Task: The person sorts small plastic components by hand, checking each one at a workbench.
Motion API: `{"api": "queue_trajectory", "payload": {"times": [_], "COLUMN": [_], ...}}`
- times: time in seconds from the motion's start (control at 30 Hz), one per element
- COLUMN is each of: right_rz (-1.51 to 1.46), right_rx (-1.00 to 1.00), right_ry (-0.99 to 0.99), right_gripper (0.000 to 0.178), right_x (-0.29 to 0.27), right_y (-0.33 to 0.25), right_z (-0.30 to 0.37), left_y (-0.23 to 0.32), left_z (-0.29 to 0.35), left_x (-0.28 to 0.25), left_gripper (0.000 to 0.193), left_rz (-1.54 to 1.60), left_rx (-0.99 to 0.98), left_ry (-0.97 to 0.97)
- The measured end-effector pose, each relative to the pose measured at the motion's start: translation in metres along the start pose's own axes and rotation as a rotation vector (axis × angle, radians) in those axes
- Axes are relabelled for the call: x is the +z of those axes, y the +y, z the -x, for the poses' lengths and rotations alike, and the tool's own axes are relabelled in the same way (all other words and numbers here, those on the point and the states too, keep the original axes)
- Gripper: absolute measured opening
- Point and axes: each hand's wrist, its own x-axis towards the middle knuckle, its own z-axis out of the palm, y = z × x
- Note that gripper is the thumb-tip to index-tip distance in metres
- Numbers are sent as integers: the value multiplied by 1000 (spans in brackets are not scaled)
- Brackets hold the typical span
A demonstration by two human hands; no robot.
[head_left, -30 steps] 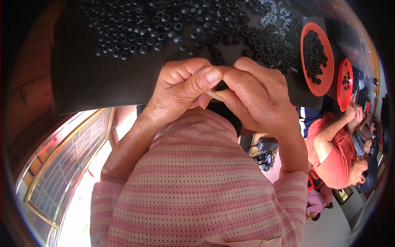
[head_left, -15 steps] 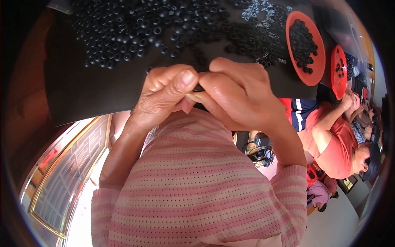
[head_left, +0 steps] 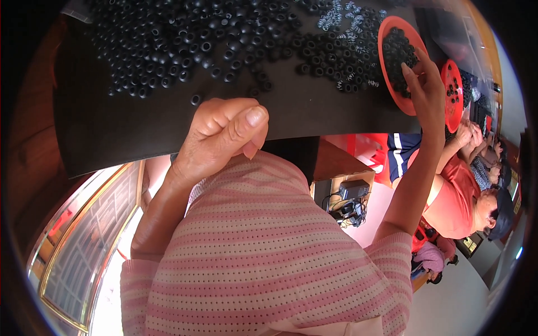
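My left hand [head_left: 227, 130] is closed in front of my body at the table's near edge, thumb pressed on curled fingers. Whatever it may hold is hidden. My right hand [head_left: 427, 84] reaches over the near rim of an orange-red bowl [head_left: 384, 61] on the right. Its thumb and forefinger are apart, and no piece shows between them. Small black hollow caps [head_left: 399, 47] fill the bowl. Many more black caps [head_left: 196, 45] are spread loose over the far part of the black table [head_left: 129, 129]. One lone cap [head_left: 195, 99] lies close to my left hand.
Small metal springs [head_left: 330, 17] lie among the caps at the far right. A second red bowl [head_left: 453, 115] stands beyond the first. People sit along the right; the nearest wears an orange-red shirt [head_left: 457, 196]. A wooden box with black devices and cables [head_left: 352, 203] sits below the table edge.
My hands were together around a small dark piece. My right hand has moved away to the right, over the bowl, and its fingers have parted. The left stays nearly in place.
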Motion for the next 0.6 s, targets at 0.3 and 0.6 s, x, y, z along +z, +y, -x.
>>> {"api": "queue_trajectory", "payload": {"times": [0.3, 0.6], "right_rz": [-181, 131], "right_rx": [-494, -515], "right_ry": [-221, -291], "right_gripper": [18, 25], "right_x": [55, 77], "right_y": [-92, -111], "right_z": [16, 22], "left_y": [-6, -2], "left_z": [1, 2], "left_x": [1, 1], "left_gripper": [42, 42], "left_rz": [19, 32], "left_rx": [70, 42], "left_ry": [-45, 0]}}
